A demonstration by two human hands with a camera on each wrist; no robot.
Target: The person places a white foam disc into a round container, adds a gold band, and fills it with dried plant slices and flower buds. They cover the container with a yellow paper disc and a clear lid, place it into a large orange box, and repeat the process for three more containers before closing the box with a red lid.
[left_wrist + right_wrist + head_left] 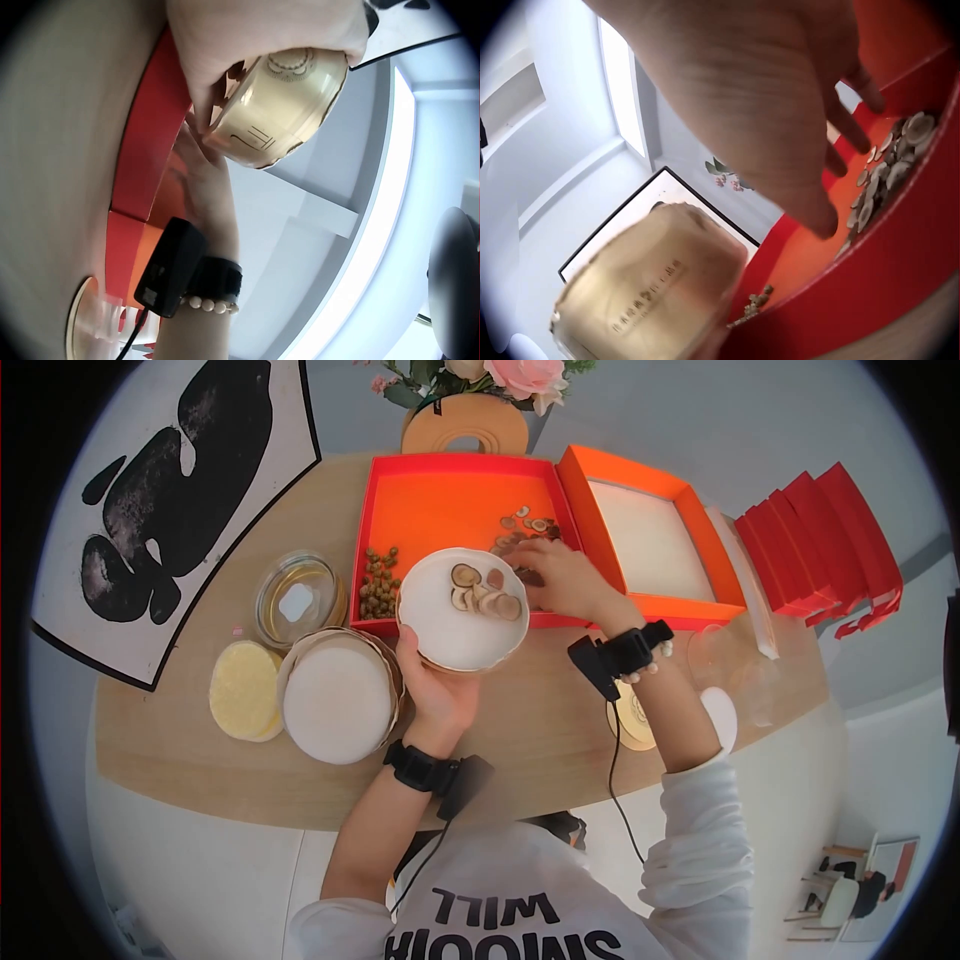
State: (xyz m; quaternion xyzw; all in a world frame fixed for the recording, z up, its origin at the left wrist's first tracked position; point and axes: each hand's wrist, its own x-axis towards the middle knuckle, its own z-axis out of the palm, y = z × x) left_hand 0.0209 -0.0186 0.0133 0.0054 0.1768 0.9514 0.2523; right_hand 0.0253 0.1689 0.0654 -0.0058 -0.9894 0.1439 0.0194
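My left hand (445, 698) grips a round gold-sided bowl (437, 622) with a white inside, thumb along its side. Several dried round slices (484, 601), pale with darker rims, lie in it toward the right. Printed characters show on the bowl's gold outer wall in the right wrist view. My right hand (568, 578) hovers beside the bowl's right rim over the red box (366, 510) with an orange floor. Its fingers are spread and hold nothing in the right wrist view. Close by, a heap of similar slices (892, 169) lies in the box's corner.
Small brownish-green balls (378, 588) fill the box's near left corner. Left stand a glass jar (268, 610), a round white-topped container (338, 700) and a yellow disc (244, 690). An orange box (590, 485), red packets (800, 550) and a gold lid (632, 718) are right.
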